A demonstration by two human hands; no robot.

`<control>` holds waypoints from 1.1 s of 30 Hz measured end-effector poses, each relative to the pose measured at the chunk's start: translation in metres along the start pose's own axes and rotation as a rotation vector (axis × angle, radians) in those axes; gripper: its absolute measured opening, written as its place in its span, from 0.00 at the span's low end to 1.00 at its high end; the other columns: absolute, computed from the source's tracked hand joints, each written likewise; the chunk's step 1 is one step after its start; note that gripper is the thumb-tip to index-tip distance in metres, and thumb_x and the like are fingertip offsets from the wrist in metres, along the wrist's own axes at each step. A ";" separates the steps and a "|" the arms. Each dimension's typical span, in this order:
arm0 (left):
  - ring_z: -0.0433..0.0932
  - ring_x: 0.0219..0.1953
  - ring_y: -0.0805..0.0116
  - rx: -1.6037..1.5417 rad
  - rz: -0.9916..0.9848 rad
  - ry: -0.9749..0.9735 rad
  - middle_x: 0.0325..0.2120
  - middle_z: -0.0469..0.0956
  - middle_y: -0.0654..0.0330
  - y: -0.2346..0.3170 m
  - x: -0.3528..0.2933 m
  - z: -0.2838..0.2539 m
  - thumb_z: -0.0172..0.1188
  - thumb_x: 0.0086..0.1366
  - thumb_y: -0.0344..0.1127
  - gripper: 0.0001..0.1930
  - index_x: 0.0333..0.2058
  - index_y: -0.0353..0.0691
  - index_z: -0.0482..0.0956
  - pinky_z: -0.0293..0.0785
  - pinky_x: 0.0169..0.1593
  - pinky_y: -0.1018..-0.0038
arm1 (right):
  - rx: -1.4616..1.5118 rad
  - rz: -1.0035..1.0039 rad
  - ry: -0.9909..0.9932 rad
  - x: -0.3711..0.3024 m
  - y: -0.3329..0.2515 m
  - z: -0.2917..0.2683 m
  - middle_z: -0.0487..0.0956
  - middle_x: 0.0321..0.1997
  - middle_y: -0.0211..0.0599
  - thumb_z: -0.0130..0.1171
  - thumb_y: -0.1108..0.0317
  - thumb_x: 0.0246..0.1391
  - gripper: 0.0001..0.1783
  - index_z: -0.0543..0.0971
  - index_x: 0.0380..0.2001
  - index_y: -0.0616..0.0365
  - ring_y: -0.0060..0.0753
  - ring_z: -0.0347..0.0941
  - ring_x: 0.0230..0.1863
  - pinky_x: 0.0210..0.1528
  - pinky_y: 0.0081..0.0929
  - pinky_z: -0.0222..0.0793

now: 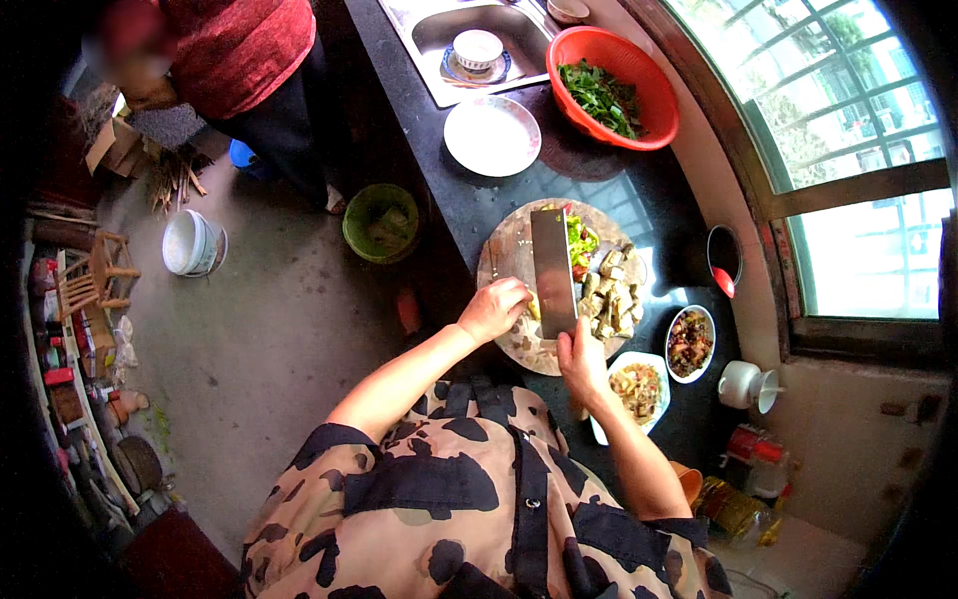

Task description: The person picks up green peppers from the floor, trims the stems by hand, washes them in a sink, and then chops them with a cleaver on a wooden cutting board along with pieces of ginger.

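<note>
At the frame's centre, the left hand rests curled, fingers down, on the round wooden cutting board, pressing a pale piece that is mostly hidden. Just right of it, the right hand is clamped on the handle of a broad cleaver, blade flat-on. Further right on the board lie chopped pale chunks and green peppers.

A round cutting board lies at the tabletop's left edge, with a cleaver over it. Two dishes of food sit toward the right edge. Farther back stand a plate, a colander and the sink.
</note>
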State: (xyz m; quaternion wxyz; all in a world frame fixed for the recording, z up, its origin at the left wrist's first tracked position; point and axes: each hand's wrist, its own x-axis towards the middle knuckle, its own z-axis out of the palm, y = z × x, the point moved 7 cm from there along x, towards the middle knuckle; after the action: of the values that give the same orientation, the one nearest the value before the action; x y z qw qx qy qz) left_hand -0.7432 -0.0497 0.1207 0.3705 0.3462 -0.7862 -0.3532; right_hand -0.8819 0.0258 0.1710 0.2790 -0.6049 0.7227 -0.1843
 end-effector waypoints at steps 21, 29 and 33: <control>0.70 0.35 0.66 0.438 0.245 -0.186 0.26 0.72 0.65 0.028 0.008 0.024 0.54 0.46 0.34 0.05 0.24 0.44 0.77 0.68 0.37 0.71 | -0.359 -0.116 -0.076 -0.016 0.015 -0.007 0.74 0.21 0.54 0.51 0.70 0.50 0.10 0.64 0.33 0.61 0.58 0.72 0.25 0.26 0.47 0.67; 0.73 0.36 0.63 0.300 0.290 -0.149 0.29 0.73 0.62 0.025 0.006 0.021 0.52 0.48 0.32 0.07 0.27 0.42 0.76 0.70 0.42 0.70 | -0.324 -0.088 -0.248 0.006 0.000 -0.026 0.75 0.22 0.52 0.46 0.65 0.52 0.10 0.62 0.34 0.58 0.58 0.74 0.26 0.26 0.49 0.69; 0.73 0.35 0.63 0.291 0.283 -0.147 0.28 0.73 0.62 0.025 0.005 0.019 0.52 0.48 0.32 0.07 0.27 0.41 0.76 0.71 0.41 0.70 | -0.384 -0.052 -0.304 0.013 -0.003 -0.024 0.74 0.19 0.53 0.47 0.68 0.52 0.11 0.62 0.35 0.62 0.59 0.73 0.24 0.27 0.50 0.69</control>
State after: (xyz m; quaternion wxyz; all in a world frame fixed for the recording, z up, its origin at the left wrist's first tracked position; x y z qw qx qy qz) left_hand -0.7684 -0.0357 0.1335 0.3042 0.2554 -0.8946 -0.2047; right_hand -0.8960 0.0106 0.1897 0.2595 -0.6861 0.6783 0.0425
